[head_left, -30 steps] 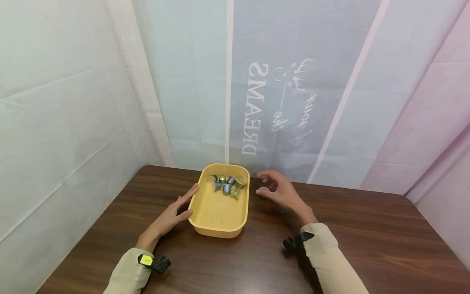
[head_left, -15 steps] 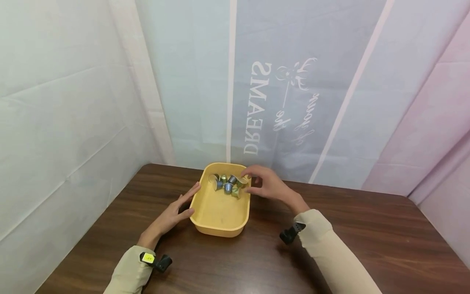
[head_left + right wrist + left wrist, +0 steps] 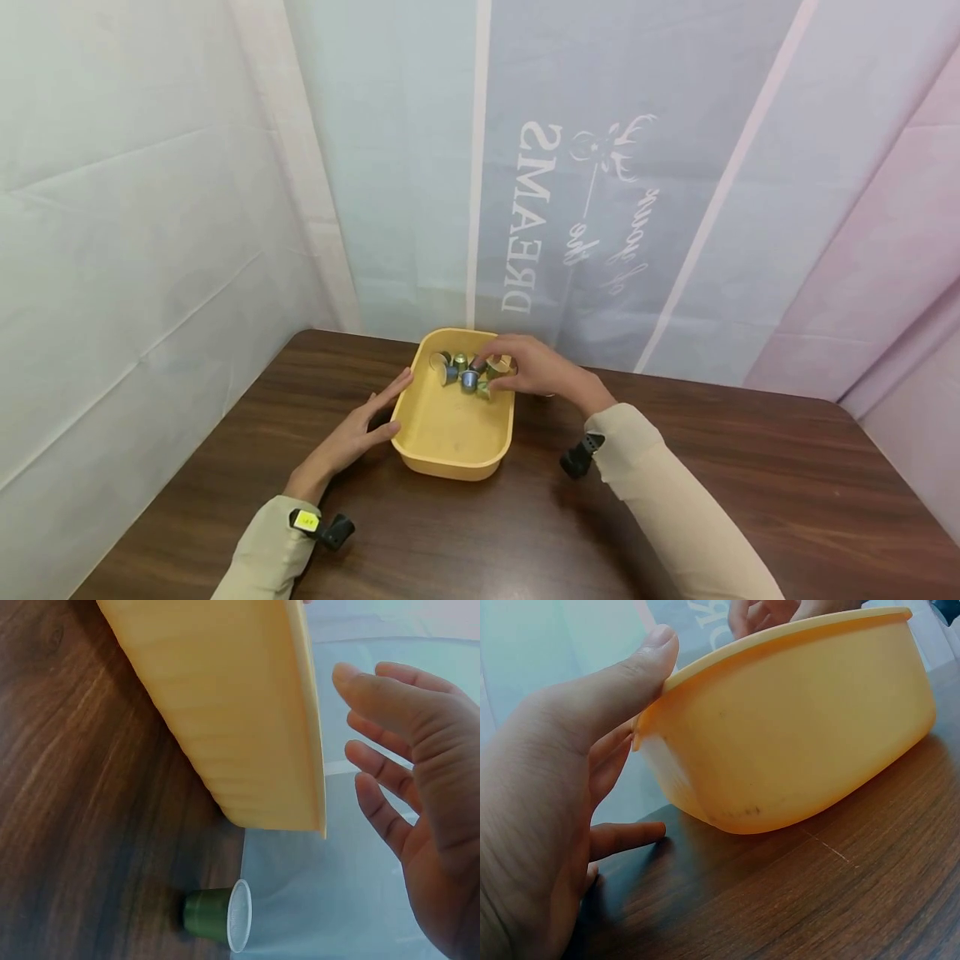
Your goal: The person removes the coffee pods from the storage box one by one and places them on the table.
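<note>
A yellow plastic tub [image 3: 448, 469] stands on the table. Several coffee capsules lie toward its far end, among them a blue capsule [image 3: 469, 382] and a green capsule [image 3: 461, 361]. My left hand [image 3: 351, 437] rests against the tub's left side, fingers extended and thumb at the rim in the left wrist view. Over the right rim reaches my right hand [image 3: 536, 368], its fingertips down by the capsules. In the right wrist view its fingers are loosely bent and apart, with nothing seen between them. Another green capsule [image 3: 207, 913] lies on the table outside the tub, below that hand.
The dark wooden table [image 3: 712, 467] extends on both sides of the tub. A printed cloth [image 3: 397, 167] hangs behind its far edge, and a pale cloth [image 3: 150, 250] at the left. Each wrist carries a black camera mount.
My right hand has moved left from beside the tub, over the right rim and down to the capsules. The left hand keeps its place on the tub.
</note>
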A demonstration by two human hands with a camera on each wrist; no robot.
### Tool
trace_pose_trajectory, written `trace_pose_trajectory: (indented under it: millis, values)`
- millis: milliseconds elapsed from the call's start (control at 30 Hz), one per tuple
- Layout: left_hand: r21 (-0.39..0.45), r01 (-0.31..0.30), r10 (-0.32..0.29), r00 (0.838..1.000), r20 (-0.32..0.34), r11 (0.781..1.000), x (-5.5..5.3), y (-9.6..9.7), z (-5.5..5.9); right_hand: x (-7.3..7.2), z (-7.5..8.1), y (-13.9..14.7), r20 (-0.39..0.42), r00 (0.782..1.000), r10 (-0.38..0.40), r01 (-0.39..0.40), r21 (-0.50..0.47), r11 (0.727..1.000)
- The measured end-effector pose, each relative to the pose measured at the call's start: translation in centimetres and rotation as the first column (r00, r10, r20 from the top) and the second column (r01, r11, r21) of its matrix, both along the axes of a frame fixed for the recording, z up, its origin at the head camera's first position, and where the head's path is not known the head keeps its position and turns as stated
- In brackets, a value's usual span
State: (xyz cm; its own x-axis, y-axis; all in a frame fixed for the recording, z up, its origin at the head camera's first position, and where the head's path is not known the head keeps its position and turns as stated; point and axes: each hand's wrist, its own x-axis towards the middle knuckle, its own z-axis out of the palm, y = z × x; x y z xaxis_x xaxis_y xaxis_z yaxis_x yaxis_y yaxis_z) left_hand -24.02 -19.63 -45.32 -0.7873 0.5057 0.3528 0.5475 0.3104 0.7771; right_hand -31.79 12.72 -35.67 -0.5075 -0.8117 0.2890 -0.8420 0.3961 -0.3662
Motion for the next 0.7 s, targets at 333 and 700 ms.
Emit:
trace_pose_trajectory:
  millis: [333,700]
  values:
    - [-0.008,0.0,0.0,1.0,-0.002,1.0,0.0,-0.1,0.0,-0.8,0.2,-1.5,0.008,0.998,0.063,-0.063,0.177,0.982]
    - [-0.005,-0.007,0.007,1.0,-0.006,1.0,0.0,0.0,-0.3,-0.7,-0.1,-2.9,-0.02,0.998,-0.053,0.056,0.409,0.911]
